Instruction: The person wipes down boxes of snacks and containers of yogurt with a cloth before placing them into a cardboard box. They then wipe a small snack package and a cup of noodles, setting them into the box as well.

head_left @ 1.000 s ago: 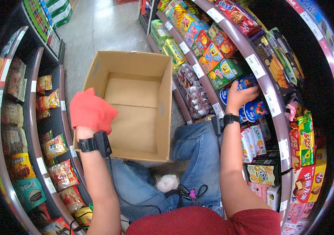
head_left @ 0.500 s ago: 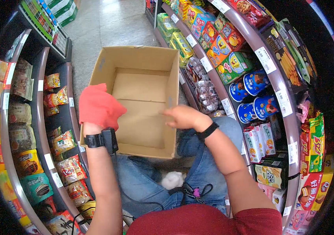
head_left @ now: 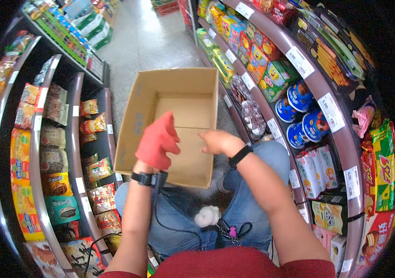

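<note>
An upright cardboard box (head_left: 128, 129) with its top open stands on the floor in front of my knees, and nothing shows inside it. My left hand (head_left: 153, 146) is over its near left part, wrapped in a red cloth (head_left: 159, 139) that hides the fingers and bunches around them. Close to the box's right wall is my right hand (head_left: 218, 142), palm down. Its index finger points left over the box and the thumb is apart from it. I see nothing in that hand. Whether it touches the box, I cannot tell.
Snack shelves (head_left: 79, 139) rise on the left, with bagged food. The right shelves (head_left: 320, 102) hold boxes, blue tubs (head_left: 299, 97) and packets. A grey aisle floor (head_left: 137, 41) runs ahead. A white fluffy ball (head_left: 207, 216) and a black cable (head_left: 172, 228) lie by my lap.
My left hand with the red cloth has moved right, from the box's left wall to over its inside. My right hand has shifted slightly right. The camera view has turned, so the shelves appear moved.
</note>
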Action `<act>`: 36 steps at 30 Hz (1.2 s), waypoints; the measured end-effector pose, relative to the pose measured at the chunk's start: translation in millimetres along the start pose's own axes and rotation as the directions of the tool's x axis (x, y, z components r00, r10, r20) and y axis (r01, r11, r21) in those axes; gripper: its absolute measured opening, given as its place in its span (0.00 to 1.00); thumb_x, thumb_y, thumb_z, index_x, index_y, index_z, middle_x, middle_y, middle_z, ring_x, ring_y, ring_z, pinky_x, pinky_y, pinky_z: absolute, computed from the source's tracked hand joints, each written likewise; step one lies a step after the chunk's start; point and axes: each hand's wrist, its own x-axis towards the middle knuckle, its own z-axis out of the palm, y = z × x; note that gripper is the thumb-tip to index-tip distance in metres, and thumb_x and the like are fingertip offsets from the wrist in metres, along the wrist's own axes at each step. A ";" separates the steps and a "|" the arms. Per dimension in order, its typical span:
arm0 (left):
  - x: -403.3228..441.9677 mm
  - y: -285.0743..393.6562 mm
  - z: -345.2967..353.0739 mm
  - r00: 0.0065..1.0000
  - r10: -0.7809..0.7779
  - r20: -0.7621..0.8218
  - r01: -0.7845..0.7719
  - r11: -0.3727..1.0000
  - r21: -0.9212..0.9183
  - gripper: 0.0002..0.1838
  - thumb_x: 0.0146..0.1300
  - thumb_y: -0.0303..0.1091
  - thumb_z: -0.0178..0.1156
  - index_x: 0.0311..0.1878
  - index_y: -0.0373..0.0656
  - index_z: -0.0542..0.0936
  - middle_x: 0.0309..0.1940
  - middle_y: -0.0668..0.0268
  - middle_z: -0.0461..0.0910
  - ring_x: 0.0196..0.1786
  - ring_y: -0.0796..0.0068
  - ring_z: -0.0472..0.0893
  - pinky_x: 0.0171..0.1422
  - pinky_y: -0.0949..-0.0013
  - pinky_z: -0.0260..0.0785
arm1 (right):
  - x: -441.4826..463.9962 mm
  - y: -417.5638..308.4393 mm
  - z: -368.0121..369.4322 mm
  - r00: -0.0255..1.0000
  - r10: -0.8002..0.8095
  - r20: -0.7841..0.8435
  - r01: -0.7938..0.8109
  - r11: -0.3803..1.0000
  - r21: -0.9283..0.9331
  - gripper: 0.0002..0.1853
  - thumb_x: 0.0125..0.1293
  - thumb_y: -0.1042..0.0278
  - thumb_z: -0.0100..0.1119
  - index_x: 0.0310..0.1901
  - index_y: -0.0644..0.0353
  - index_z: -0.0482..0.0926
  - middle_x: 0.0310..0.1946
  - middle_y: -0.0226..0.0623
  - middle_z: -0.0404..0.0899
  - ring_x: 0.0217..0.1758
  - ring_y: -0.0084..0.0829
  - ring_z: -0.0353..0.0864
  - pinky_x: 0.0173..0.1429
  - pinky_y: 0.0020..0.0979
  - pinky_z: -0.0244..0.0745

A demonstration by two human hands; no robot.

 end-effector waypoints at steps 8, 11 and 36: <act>-59.8 20.7 69.6 0.989 0.042 0.139 -0.066 0.983 0.174 0.15 0.51 0.30 0.70 0.44 0.47 0.81 0.35 0.71 0.81 0.39 0.76 0.79 0.48 0.70 0.72 | 12.0 -15.4 -0.6 0.983 -0.173 0.055 0.170 0.984 0.056 0.38 0.60 0.53 0.66 0.67 0.68 0.68 0.59 0.60 0.77 0.62 0.54 0.77 0.68 0.44 0.71; -52.3 -7.6 85.0 0.981 0.136 0.136 -0.140 0.990 0.024 0.09 0.48 0.33 0.68 0.36 0.53 0.86 0.36 0.72 0.84 0.40 0.70 0.82 0.52 0.65 0.72 | 2.5 -15.6 -2.0 0.980 -0.198 0.014 0.196 0.978 0.077 0.29 0.60 0.57 0.64 0.59 0.66 0.75 0.55 0.58 0.79 0.59 0.53 0.79 0.64 0.44 0.73; -7.5 44.9 42.8 0.867 -0.390 0.311 0.107 0.755 0.647 0.13 0.58 0.30 0.59 0.46 0.41 0.83 0.34 0.57 0.83 0.45 0.55 0.83 0.49 0.54 0.75 | 57.3 29.2 -7.4 0.892 0.371 0.259 -0.224 -0.135 0.965 0.13 0.74 0.65 0.48 0.51 0.59 0.80 0.43 0.37 0.86 0.42 0.33 0.87 0.40 0.35 0.84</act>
